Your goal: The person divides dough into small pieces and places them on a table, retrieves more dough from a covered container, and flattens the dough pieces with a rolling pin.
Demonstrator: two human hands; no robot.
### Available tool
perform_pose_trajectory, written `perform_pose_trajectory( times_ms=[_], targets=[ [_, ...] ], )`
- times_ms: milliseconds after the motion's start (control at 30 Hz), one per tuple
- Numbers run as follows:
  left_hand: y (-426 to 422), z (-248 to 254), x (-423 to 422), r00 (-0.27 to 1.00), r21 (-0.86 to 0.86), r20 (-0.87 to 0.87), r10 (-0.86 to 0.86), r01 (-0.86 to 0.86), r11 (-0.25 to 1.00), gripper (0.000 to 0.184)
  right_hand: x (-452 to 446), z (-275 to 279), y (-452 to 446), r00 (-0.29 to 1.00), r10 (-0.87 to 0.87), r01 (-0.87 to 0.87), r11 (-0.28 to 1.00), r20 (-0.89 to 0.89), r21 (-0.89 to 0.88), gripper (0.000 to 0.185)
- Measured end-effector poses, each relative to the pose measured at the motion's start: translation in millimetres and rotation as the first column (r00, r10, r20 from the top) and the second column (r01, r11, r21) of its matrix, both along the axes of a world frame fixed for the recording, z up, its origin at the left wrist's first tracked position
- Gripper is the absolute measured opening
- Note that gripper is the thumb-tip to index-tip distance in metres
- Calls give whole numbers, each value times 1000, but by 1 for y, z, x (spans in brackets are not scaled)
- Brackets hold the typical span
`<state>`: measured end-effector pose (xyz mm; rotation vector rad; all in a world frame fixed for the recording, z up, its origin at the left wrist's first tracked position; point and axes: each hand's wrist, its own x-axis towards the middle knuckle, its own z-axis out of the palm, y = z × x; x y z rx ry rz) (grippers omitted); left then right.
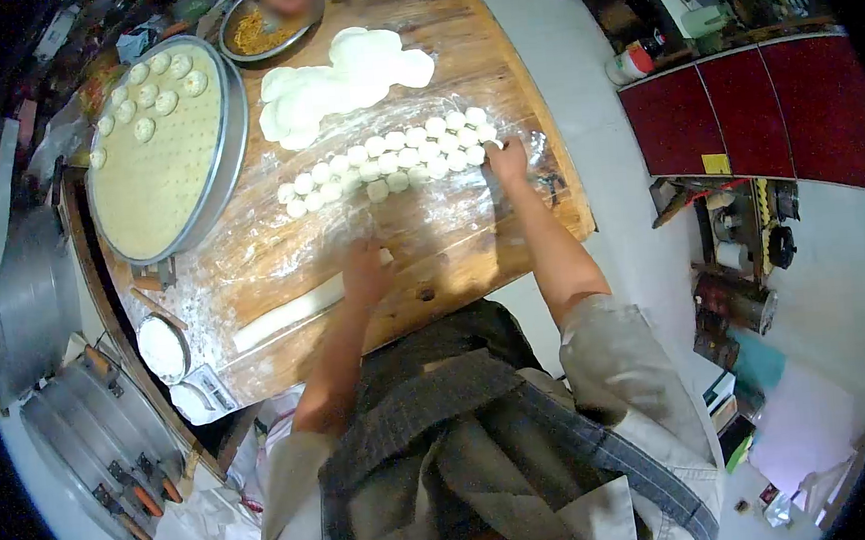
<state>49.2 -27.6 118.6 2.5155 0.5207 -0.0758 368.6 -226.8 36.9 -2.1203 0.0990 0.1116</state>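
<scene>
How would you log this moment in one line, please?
left hand: at dough roll | right hand: at dough pieces | round tray: buns on part

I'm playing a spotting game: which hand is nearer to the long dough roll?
Left. The left hand is over the dough roll near its right end, seemingly touching it; the right hand is farther off, beside the rows of small dough pieces.

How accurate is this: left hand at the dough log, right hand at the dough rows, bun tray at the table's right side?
One error: the bun tray is at the left side of the table, per the head view. Left hand at the dough log, right hand at the dough rows: correct.
</scene>
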Motion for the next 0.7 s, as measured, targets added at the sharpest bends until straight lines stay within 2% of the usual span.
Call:
perform_pose_trajectory(
  times_ms=[67, 100, 133, 200, 233, 300, 333, 367, 400, 433, 467, 533, 600, 633, 700],
  targets=[
    [-2, -1, -2, 1000, 16, -18, 9, -9, 1000, 55, -5, 42, 7, 990, 130, -138, 960, -50, -242, 36],
    [-3, -2, -3, 999, 27, -32, 13, -12, 1000, 55, -4, 49, 4, 976, 171, -190, 972, -136, -138, 46],
    [-3, -2, -6, 999, 25, -27, 16, -15, 1000, 55, -3, 45, -1, 976, 174, -192, 971, -132, -140, 46],
    [-3, -3, -16, 999, 154, 22, -25, 21, 988, 50, -7, 36, -6, 969, 190, -119, 918, 156, -377, 51],
    [-1, -9, -21, 999, 153, 28, -16, 11, 988, 50, -16, 53, -2, 985, 158, -123, 924, 66, -363, 52],
    [1, -20, -32, 995, 313, 96, -36, 4, 950, 41, -59, 87, 11, 969, 240, -245, 911, -57, -333, 49],
    [3, -23, -36, 994, 311, 103, -27, -6, 950, 41, -85, 74, 22, 948, 252, -301, 910, -193, -286, 50],
    [5, -25, -39, 994, 247, 112, 1, -29, 968, 39, -125, 106, 48, 915, 323, -379, 893, -241, -244, 54],
    [9, -24, -41, 993, 184, 118, 28, -49, 982, 38, -144, 57, 56, 783, 484, -579, 797, -391, -172, 60],
    [12, -21, -42, 992, 183, 121, 35, -57, 981, 38, -182, 96, 83, 760, 475, -586, 796, -443, -152, 59],
    [17, -13, -41, 974, 163, 225, -13, -24, 986, 37, -206, 81, 101, 721, 520, -625, 774, -459, -105, 58],
    [24, 4, -42, 946, 148, 318, -56, 8, 989, 37, -242, 70, 131, 666, 558, -643, 766, -496, -2, 55],
    [32, 15, -42, 923, -47, 383, 26, -9, 999, 34, -258, 66, 148, 715, 521, -608, 792, -466, -48, 51],
    [36, 13, -42, 923, -45, 383, 28, -12, 999, 34, -259, 73, 151, 714, 524, -610, 791, -465, -46, 51],
    [41, 13, -40, 856, -103, 513, 65, -14, 995, 22, -259, 81, 150, 713, 670, -700, 698, -205, -152, 45]
  ],
)
